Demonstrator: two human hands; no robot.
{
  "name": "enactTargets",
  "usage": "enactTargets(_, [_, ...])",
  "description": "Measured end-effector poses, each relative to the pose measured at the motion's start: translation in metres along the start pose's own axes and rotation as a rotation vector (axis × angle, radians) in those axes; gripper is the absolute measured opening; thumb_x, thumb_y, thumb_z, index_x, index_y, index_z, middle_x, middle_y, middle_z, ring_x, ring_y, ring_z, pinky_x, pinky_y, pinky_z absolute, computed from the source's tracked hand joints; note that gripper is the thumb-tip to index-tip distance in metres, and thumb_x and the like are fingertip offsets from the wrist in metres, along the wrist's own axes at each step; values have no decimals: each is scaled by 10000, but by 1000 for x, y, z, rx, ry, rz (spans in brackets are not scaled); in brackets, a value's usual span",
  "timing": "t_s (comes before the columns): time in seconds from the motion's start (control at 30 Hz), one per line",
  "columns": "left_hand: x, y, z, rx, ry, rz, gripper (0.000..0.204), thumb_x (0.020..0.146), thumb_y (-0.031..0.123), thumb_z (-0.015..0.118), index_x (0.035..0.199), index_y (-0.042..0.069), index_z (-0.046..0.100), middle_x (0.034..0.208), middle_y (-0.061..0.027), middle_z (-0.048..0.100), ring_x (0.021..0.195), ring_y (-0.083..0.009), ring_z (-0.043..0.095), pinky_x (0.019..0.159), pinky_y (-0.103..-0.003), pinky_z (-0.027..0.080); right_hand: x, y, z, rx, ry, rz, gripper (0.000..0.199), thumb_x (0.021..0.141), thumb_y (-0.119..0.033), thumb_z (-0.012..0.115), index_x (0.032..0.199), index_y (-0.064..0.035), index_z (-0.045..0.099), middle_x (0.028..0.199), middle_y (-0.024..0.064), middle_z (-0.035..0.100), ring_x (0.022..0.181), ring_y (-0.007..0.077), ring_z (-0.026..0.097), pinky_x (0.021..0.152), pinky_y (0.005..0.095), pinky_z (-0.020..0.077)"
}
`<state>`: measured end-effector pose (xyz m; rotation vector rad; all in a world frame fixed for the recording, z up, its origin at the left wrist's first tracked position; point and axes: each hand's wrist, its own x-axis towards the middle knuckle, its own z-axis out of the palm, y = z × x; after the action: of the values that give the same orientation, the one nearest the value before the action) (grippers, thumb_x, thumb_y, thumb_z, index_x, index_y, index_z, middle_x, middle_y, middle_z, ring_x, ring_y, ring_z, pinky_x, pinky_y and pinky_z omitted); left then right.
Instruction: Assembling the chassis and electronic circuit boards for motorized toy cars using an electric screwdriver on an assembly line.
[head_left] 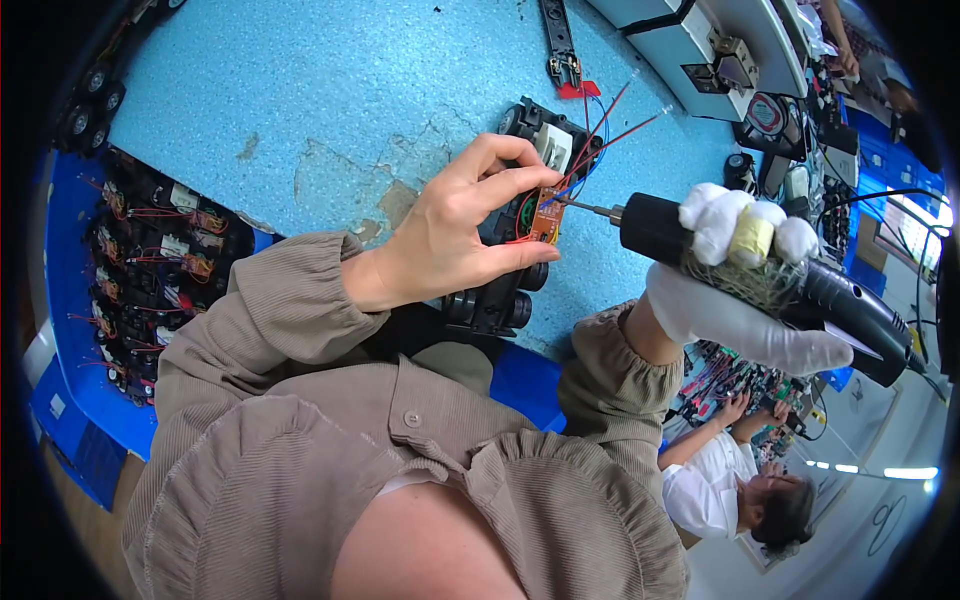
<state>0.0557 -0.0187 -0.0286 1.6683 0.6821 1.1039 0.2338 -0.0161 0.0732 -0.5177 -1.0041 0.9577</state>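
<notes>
My left hand, bare, holds a small orange-brown circuit board at its edges between thumb and fingers. The board lies over a black toy vehicle chassis with black wheels, partly hidden by my hand. Red and blue wires run from the board up and to the right. In my right hand, which wears a white glove, is a black electric screwdriver wrapped in white padding and yellow tape. Its thin metal bit points left and reaches the board's right edge; whether it sits in a screw is too small to tell.
A blue bin at the left holds several wired chassis. A black strip-shaped part lies at the far edge of the blue tabletop. White equipment stands at the far right. A co-worker sits at the right.
</notes>
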Motion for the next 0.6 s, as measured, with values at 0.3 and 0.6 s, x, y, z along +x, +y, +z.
enactTargets(0.3, [-1,-3,-1,-40,-12,-22,549,655,119,806,1138,10,570,1117,-106,465,950,-197,535,834,-303,450,3,10,8,-70,-61,70,836,660,-841,434,853,-36,551,625,96,548,470,250,530,487,389,438])
enactTargets(0.6, [3,-2,-4,-12,16,10,519,620,156,808,1064,18,577,1038,-127,499,908,-281,551,756,-334,467,5,18,27,-203,-177,108,857,633,-866,425,830,-39,535,587,64,507,449,208,498,459,354,409])
